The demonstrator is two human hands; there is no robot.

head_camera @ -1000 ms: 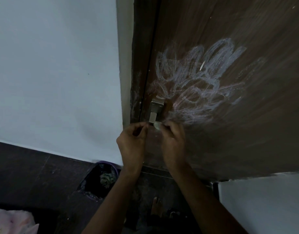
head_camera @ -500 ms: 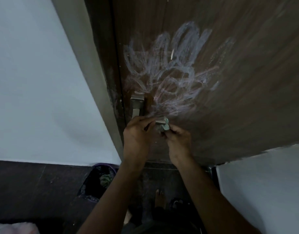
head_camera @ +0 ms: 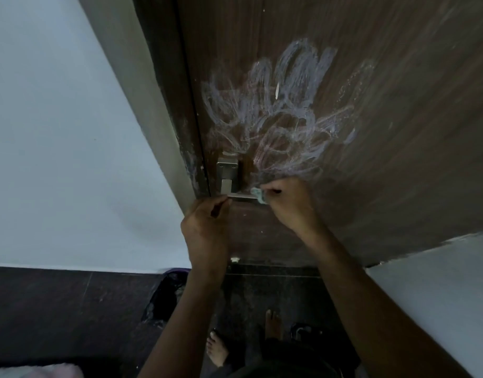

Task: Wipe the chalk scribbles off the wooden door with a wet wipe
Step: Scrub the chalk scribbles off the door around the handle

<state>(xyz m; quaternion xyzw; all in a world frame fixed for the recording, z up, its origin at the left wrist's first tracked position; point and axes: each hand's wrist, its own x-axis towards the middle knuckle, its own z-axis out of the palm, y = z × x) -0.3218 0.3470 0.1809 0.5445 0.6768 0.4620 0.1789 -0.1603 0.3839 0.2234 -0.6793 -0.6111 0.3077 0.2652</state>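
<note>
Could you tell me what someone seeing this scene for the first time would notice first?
The big pale chalk scribbles sprawling across the dark wooden door, just above the metal door handle, catch the eye first. Right below them, the right hand pinches a small crumpled wet wipe beside the handle's lever, while the left hand is raised near it with curled fingers.

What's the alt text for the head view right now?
A person's right hand pinches a crumpled wet wipe at the door handle, just below pale chalk scribbles on a brown wooden door. The left hand is curled beside the handle. Bare feet stand on dark floor below.
</note>
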